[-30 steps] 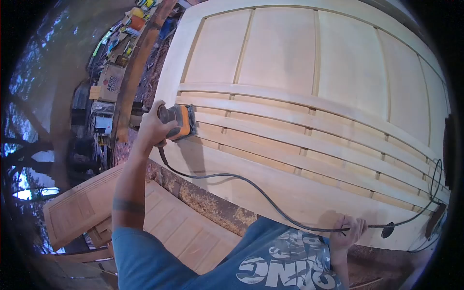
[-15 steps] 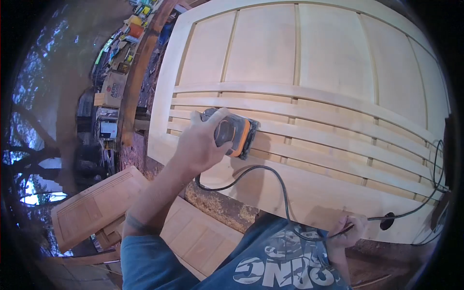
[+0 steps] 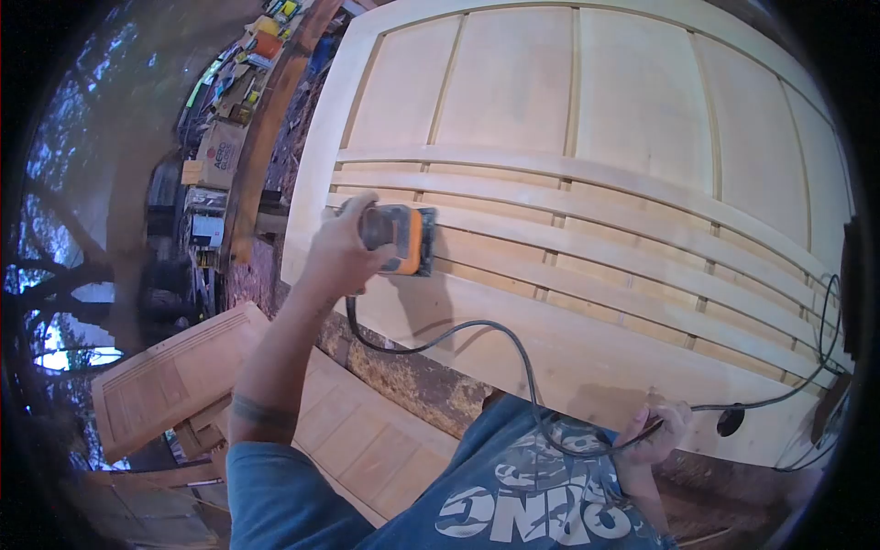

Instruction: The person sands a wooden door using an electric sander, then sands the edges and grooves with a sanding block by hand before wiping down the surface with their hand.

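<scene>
A grey-and-orange power sander [image 3: 412, 240] is at the left end of the slats on a pale wooden door [image 3: 632, 101]. My left hand [image 3: 344, 247] is closed around its body, with the thumb on the near side. The sander casts a shadow on the door; whether its whole pad touches the wood I cannot tell. A black power cord [image 3: 522, 353] runs from the sander in a loose curve past the door's near edge. In front of my shirt, my right hand [image 3: 658, 431] is closed on that cord, beside a round hole [image 3: 731, 420] in the door.
Two more panelled wooden doors [image 3: 179, 380] lie low at the left and under my left arm. Beyond a wooden beam [image 3: 261, 147], a shelf holds a cardboard box [image 3: 220, 151] and assorted containers. The cord continues over the door's right end.
My left hand has slid the sander left along the slats toward the door's left end. The cord's curve has shifted with it. My right hand stays on the cord.
</scene>
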The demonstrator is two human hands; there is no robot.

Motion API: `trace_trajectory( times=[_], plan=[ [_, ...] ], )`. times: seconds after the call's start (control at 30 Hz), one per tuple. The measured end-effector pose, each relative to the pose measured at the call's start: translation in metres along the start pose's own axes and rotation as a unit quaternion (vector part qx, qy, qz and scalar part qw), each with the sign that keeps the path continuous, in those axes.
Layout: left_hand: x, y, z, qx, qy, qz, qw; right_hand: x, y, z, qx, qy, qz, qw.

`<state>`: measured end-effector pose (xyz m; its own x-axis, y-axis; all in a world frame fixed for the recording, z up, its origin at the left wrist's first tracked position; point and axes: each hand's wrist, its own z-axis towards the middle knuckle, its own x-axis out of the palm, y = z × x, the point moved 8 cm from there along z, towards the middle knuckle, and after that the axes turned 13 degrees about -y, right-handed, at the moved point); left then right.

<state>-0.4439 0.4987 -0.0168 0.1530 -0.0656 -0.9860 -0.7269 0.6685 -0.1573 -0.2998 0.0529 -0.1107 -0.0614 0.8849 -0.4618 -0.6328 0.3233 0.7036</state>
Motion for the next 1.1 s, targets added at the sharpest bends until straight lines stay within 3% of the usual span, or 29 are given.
trace_trajectory(
  times=[0.07, 0.17, 0.2, 0.33, 0.4, 0.6, 0.73, 0.83, 0.87, 0.97, 1.0, 1.1],
  plan=[
    [0.008, -0.025, -0.005, 0.038, 0.012, 0.001, 0.999, -0.001, -0.002, -0.002, 0.006, 0.003, 0.02, 1.0],
    [0.009, -0.073, -0.01, 0.005, 0.045, -0.029, 0.999, 0.0, -0.001, 0.001, 0.016, -0.008, 0.023, 1.0],
    [0.008, -0.091, -0.011, 0.094, 0.014, -0.004, 0.995, 0.0, -0.003, 0.0, 0.022, -0.003, 0.024, 0.999],
    [0.012, -0.102, -0.004, 0.031, 0.046, 0.006, 0.998, 0.004, 0.001, 0.005, 0.01, 0.013, 0.009, 1.0],
    [0.015, -0.082, 0.011, -0.014, 0.077, -0.036, 0.996, 0.005, -0.004, -0.001, 0.033, 0.007, 0.008, 0.999],
    [0.001, 0.037, 0.036, -0.043, -0.017, -0.011, 0.999, 0.008, -0.007, -0.001, 0.02, 0.001, -0.02, 1.0],
    [-0.008, 0.109, 0.047, -0.152, -0.017, -0.037, 0.987, 0.016, -0.001, 0.002, 0.028, -0.024, -0.067, 0.997],
    [-0.016, 0.152, 0.063, -0.145, -0.038, 0.048, 0.988, 0.022, 0.005, 0.008, -0.003, -0.023, -0.075, 0.997],
    [-0.014, 0.174, 0.058, -0.252, -0.022, 0.036, 0.967, 0.023, 0.007, 0.009, -0.01, -0.025, -0.085, 0.996],
    [-0.01, 0.239, 0.074, -0.181, -0.069, 0.134, 0.972, 0.025, 0.009, 0.009, -0.024, -0.015, -0.105, 0.994],
    [-0.015, 0.239, 0.07, -0.248, -0.054, 0.083, 0.964, 0.025, 0.008, 0.009, -0.024, -0.004, -0.11, 0.994],
    [-0.019, 0.238, 0.073, -0.216, -0.053, 0.099, 0.97, 0.024, 0.009, 0.007, -0.034, 0.0, -0.112, 0.993]
  ],
)
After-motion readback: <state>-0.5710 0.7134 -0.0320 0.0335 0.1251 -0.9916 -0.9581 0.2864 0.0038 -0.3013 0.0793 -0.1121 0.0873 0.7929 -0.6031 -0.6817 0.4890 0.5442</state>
